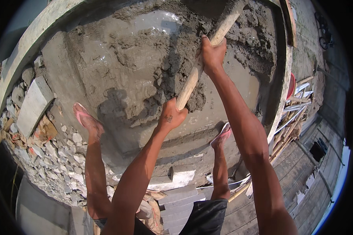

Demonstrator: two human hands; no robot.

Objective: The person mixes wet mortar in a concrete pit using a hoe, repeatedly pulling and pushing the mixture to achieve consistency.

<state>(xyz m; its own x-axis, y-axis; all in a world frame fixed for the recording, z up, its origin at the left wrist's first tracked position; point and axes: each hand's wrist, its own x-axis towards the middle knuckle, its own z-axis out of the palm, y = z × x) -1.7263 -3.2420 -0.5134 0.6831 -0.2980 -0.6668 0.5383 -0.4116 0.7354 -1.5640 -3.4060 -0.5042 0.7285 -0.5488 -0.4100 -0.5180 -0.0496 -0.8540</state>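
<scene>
A long, pale wooden tool handle (190,87) slants across the middle of the view, up toward the top right. My left hand (171,114) is wrapped round its lower, near end. Farther up, my right hand (213,54) grips the same handle. The tool's head does not show at the top edge, so its kind cannot be told. Beneath both hands spreads wet grey mortar (133,58), lumpy in the middle and at the top right, with shiny wet patches. My feet, in pink-strapped sandals, stand at the near side of the mix.
A pale concrete border (25,55) curves round the left, and a straight edge (284,94) bounds the right. Broken stones (55,168) and a concrete block (35,105) lie at left. At right are bamboo sticks (290,127), a red container (291,85) and wooden planks (290,168).
</scene>
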